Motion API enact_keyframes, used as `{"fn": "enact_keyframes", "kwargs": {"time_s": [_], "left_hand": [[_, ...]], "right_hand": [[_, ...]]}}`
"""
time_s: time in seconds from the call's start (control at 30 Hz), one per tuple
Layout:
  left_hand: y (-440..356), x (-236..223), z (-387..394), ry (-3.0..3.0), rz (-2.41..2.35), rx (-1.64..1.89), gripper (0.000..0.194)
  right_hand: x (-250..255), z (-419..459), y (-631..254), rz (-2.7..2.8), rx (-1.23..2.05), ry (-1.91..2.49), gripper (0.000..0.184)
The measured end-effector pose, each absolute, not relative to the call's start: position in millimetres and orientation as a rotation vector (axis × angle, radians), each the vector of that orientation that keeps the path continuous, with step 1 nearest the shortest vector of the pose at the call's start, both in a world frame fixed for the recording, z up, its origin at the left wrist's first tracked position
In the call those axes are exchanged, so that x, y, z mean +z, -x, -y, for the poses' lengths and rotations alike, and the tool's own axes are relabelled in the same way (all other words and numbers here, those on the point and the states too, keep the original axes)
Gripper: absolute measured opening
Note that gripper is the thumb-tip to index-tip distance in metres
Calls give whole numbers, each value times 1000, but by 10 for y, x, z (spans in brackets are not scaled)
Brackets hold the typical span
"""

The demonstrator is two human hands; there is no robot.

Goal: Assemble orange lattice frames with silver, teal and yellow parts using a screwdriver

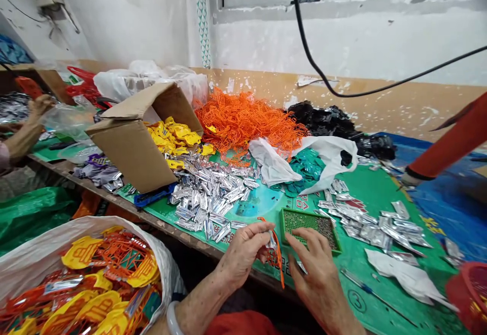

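My left hand [243, 255] is closed in a pinch on a small orange plastic piece [277, 254] together with a silver foil strip, held just above the table's near edge. My right hand [318, 269] rests beside it, fingers curled toward the same orange piece and touching it from the right. Right behind my hands lies a small green perforated tray [289, 216]. A heap of silver foil pieces [207, 195] lies to the left of the tray, and more silver pieces [375, 223] are spread to its right.
A tipped cardboard box [133, 147] spills yellow pieces [173, 139]. Behind lie an orange plastic pile [239, 119], black pieces [327, 122] and a white bag with teal pieces [308, 165]. A sack of finished ornaments [87, 274] sits lower left. Other people's arms [449, 147] reach in.
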State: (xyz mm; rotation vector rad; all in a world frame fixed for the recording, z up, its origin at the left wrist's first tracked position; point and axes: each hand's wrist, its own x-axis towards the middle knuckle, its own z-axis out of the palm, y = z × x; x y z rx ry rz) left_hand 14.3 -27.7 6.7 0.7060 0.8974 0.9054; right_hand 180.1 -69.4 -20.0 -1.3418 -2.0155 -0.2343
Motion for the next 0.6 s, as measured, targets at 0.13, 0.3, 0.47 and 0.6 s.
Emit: {"fn": "enact_keyframes", "kwargs": {"time_s": [0.13, 0.3, 0.47, 0.6], "left_hand": [[-152, 86, 278, -628, -852, 918, 36], [-176, 104, 253, -470, -740, 851, 37], [-125, 111, 274, -709, -751, 763, 34], [-49, 155, 354, -1018, -870, 740, 61]], "right_hand": [[-304, 723, -1821, 2071, -238, 1290, 44], [-520, 679, -1910, 2212, -318, 1180, 66], [-502, 620, -1930, 2157, -78, 1105, 53], [-280, 552, -1887, 1788, 309, 1426, 32]]}}
